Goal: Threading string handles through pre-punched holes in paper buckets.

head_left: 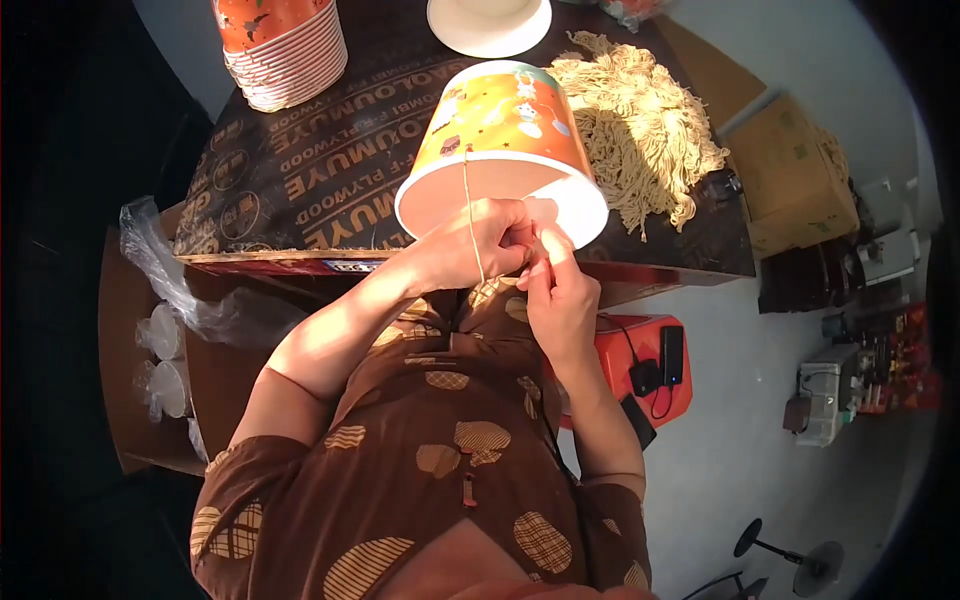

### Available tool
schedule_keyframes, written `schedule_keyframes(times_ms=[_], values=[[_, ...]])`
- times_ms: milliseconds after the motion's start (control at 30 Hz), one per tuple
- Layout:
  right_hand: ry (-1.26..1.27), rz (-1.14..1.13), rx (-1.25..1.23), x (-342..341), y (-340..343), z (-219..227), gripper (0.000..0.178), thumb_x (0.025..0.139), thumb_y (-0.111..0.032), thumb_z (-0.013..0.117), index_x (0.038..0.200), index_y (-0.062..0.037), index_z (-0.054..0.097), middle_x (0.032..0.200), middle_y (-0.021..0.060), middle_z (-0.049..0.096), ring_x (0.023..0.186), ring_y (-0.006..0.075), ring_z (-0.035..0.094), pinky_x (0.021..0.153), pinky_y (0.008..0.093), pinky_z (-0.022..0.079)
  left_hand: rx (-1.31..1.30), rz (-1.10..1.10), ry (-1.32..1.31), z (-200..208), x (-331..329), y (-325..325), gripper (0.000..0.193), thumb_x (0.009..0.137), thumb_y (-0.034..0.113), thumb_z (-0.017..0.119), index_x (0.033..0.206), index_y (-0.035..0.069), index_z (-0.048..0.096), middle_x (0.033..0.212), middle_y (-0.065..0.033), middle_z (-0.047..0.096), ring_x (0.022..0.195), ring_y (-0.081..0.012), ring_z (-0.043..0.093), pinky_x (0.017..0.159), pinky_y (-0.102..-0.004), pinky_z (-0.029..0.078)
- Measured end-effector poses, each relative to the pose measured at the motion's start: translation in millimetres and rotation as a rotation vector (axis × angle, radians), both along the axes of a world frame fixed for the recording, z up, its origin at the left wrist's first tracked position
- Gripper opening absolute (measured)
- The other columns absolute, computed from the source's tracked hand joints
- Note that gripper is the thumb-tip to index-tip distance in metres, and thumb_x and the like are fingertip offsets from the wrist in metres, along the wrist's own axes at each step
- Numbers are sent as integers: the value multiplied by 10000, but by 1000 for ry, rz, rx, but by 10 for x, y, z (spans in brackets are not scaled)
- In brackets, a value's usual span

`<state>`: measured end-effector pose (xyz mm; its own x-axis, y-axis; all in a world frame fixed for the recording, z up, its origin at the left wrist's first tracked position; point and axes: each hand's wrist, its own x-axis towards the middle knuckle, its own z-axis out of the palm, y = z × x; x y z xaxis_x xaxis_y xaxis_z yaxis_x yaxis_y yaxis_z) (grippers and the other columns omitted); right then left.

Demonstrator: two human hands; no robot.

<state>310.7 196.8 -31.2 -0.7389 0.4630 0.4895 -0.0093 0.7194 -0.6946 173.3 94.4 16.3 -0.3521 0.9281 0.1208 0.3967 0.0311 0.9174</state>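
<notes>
An orange patterned paper bucket point(510, 115) lies tilted at the table's near edge, its white round end facing me. A thin beige string point(467, 185) comes off its wall, crosses the rim and drapes over my left hand point(480, 240). That hand is closed in front of the white end, its fingertips pinched together. My right hand point(562, 295) meets it fingertip to fingertip, also in a pinch. Both work at the string, though the piece between the fingers is mostly hidden.
Behind the bucket, a tangled heap of beige strings point(650, 130) covers the table's right side. A stack of orange buckets point(280, 60) stands far left, and white round lids point(490, 25) lie far centre. A red stool point(655, 365) holds black devices; an open carton point(150, 400) sits lower left.
</notes>
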Motion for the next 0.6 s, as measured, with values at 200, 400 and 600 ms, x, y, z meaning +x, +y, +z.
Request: schedule_keyframes(times_ms=[200,400,600], values=[[-16,-33,28,-29,9,-3,180,892,49,520,1060,9,572,751,123,650,632,184,677,587,315,530,-26,12,-9,-11,6,2,71,757,28,601,783,-38,601,645,-85,606,610,-139,579,541,-304,450],[36,5,-94,-3,-23,-6,99,882,52,538,970,14,561,688,107,628,618,165,665,563,297,515,-87,63,-127,19,22,-3,89,839,54,599,816,-29,578,672,-38,568,549,-98,528,467,-251,424],[78,83,-120,14,-11,-14,71,866,64,571,923,22,576,678,94,619,602,134,633,563,269,499,-119,106,-158,14,10,8,70,767,30,571,782,-36,590,650,-76,587,603,-138,554,540,-301,446]])
